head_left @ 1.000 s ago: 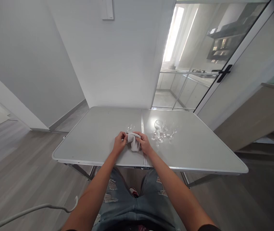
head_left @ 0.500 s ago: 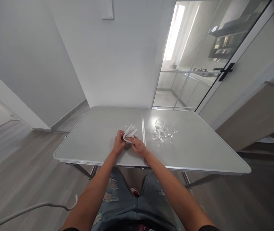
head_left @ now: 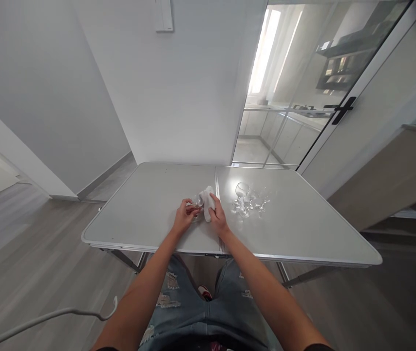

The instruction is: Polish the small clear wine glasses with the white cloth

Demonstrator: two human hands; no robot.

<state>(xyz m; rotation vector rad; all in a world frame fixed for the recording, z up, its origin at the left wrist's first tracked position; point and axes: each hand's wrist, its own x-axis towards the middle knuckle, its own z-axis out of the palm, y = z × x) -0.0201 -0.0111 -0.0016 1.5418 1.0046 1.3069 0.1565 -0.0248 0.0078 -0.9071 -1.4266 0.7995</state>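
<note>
**Glass and Cloth Handling at the Table Seam**

While the left hand (head_left: pixel 184 218) pinches a small clear stemmed glass (head_left: pixel 197 202) with its fingers closed around it, the right hand (head_left: pixel 217 216) grips a white cloth (head_left: pixel 207 196) and presses it against the glass's right side. Both hands work just above the grey folding table (head_left: pixel 303 234), close to its centre seam and nearer the front edge than the back.

Risks, judged from this position:
- The glass is thin and held by fingertips only — too much cloth pressure could twist it out of the grip or snap the stem.
- A group of clear stemmed glasses (head_left: pixel 248 199) stands just to the right of the right hand; a wide elbow or wrist sweep could knock them over.
- Glare on the table surface hides the glass outlines, so a misjudged set-down is possible.

Count:
- Cloth: one.
- Glass in hand: one.
- Standing glasses: one large bowl plus roughly three small ones — the reflections prevent an exact figure.
- Table: one.
</note>
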